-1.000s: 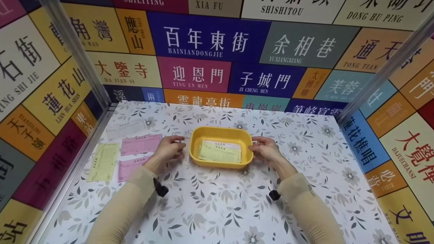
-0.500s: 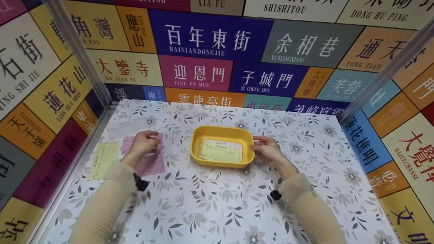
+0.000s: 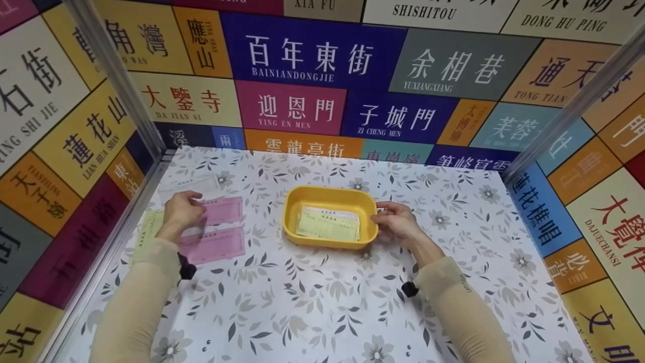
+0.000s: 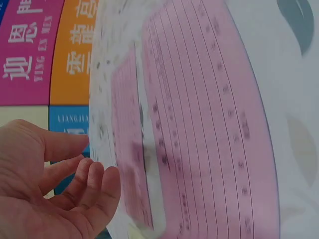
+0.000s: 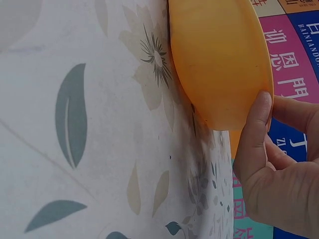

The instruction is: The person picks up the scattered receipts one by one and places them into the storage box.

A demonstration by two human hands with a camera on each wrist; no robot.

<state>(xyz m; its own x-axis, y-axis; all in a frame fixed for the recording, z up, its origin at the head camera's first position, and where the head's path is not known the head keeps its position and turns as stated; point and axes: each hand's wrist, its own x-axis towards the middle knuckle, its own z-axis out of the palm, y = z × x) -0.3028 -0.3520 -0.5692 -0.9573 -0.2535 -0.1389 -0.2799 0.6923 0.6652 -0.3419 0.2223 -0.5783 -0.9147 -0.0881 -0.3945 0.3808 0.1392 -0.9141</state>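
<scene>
My right hand [image 3: 400,224] pinches the right end of a yellow plastic box [image 3: 322,243], thumb outside its wall and fingers at the rim, as the right wrist view shows. Inside the box lie paper slips, a yellow one [image 3: 330,228] on top of a paler one. Over on the left, my left hand [image 3: 181,214] hovers above the table, its fingers loosely bent with nothing between them. Two printed pink slips, the farther one [image 3: 227,209] and the nearer one [image 3: 216,245], lie beneath and beside it. The left hand partly covers a yellow-green slip [image 3: 146,229].
A white slip [image 3: 201,182] lies behind the left hand. The table [image 3: 312,302] has a leaf-and-flower print. Upright panels with coloured street-name signs [image 3: 312,55] enclose the back and both sides, with metal posts [image 3: 121,75] at the corners.
My left hand has moved left, away from beside the box, across the pink slips to the yellow-green one. The nearer pink slip lies farther right than before. The right hand stays at the box.
</scene>
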